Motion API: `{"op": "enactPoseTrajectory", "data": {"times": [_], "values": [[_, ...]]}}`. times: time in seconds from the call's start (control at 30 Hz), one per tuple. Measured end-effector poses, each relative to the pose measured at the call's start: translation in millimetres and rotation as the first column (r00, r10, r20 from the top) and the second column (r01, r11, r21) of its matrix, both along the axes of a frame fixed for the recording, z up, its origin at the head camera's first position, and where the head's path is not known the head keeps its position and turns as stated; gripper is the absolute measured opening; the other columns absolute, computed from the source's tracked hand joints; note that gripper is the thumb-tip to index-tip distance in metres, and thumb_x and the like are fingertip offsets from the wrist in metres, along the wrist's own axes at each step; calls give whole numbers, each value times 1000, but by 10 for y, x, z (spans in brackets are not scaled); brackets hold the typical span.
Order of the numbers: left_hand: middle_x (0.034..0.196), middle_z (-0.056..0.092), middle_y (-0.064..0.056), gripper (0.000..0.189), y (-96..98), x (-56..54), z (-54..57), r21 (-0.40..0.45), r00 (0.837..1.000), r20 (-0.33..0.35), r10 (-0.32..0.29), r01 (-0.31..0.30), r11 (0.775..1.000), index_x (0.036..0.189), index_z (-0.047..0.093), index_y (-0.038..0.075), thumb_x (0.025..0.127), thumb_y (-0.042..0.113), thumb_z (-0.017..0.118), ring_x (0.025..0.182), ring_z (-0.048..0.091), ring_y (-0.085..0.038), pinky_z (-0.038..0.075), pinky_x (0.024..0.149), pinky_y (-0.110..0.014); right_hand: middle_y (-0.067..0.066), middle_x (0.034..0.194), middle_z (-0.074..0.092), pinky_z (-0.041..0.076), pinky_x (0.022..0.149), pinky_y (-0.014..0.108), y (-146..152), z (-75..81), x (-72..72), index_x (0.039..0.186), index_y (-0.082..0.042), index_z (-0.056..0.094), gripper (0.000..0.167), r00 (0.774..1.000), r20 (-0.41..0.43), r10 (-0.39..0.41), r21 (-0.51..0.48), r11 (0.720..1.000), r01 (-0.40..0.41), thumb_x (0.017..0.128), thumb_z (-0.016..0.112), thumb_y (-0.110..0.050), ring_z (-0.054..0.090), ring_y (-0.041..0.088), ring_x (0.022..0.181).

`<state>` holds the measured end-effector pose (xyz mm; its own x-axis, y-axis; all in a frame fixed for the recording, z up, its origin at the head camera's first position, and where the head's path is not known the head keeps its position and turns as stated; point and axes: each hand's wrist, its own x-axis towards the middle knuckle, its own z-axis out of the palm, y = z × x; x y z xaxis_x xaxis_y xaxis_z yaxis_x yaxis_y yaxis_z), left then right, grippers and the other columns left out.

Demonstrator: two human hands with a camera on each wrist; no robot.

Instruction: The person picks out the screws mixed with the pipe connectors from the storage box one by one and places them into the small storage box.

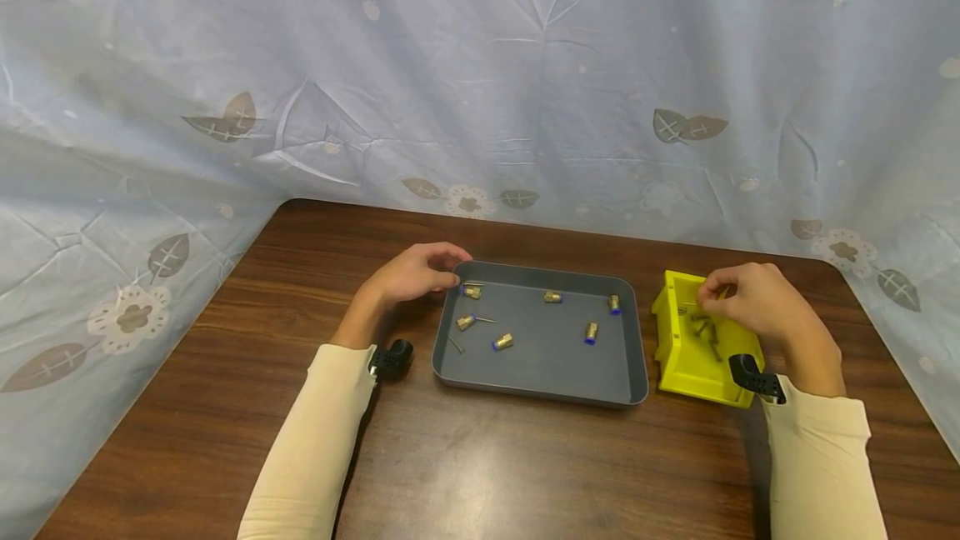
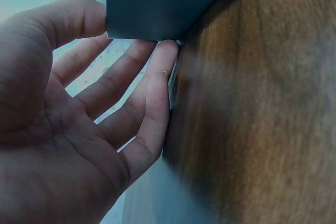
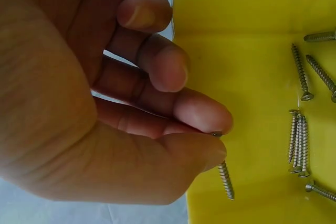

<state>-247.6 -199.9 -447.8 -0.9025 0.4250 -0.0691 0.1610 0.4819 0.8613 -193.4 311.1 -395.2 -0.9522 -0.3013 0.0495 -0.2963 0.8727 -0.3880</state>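
Observation:
My left hand [image 1: 417, 273] holds the grey tray [image 1: 540, 394] at its far left corner. In the left wrist view the thumb and curved fingers [image 2: 139, 124] touch the tray's wall [image 2: 152, 6]. Inside the tray lie several brass fittings with blue ends, such as one fitting [image 1: 503, 342], and a few screws, one screw [image 1: 455, 344] near the left wall. Over the yellow bin [image 1: 693, 382], my right hand [image 1: 757, 302] pinches a screw [image 3: 226, 181] between thumb and index finger, its threaded end pointing down. Loose screws [image 3: 297, 142] lie in the bin.
The tray and bin stand side by side on a dark wooden table [image 1: 555, 473], with a narrow gap between them. A patterned light curtain [image 1: 480, 90] hangs behind the table and at its sides. Each wrist wears a black camera mount [image 1: 392, 358].

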Motion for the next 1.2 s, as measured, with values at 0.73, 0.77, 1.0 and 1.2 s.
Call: {"op": "enactPoseTrajectory", "data": {"times": [0.73,0.77,1.0,1.2], "values": [[138,68,-19,42,6,-2,7,-7,1000,8,0,0,1000,143,70,8,101,10,71,119,63,-31,55,91,-39,2,92,78,47,65,33,18,1,19,95,-11,83,3,999,37,-23,-26,999,24,94,85,-13,58,20,79],[138,68,-19,42,5,-5,4,-7,1000,8,0,0,1000,143,70,8,101,10,71,119,63,-31,55,91,-38,2,92,78,47,65,33,21,3,19,96,-11,83,4,999,38,-22,-26,999,23,94,85,-13,58,20,79],[138,68,-19,41,0,-7,6,-7,1000,-2,-1,1,1000,143,70,6,101,8,71,120,62,-31,55,90,-37,-1,93,76,49,71,32,-11,3,7,101,-11,82,7,1000,-15,-2,-46,999,1,95,83,-12,62,20,85],[137,68,-19,42,2,-3,6,-7,1000,-8,-3,3,1000,142,70,6,101,8,71,120,62,-31,56,89,-37,-3,97,77,50,74,25,-115,15,-2,110,-10,81,13,983,-173,61,-103,991,-80,98,80,-12,65,16,87]]}}
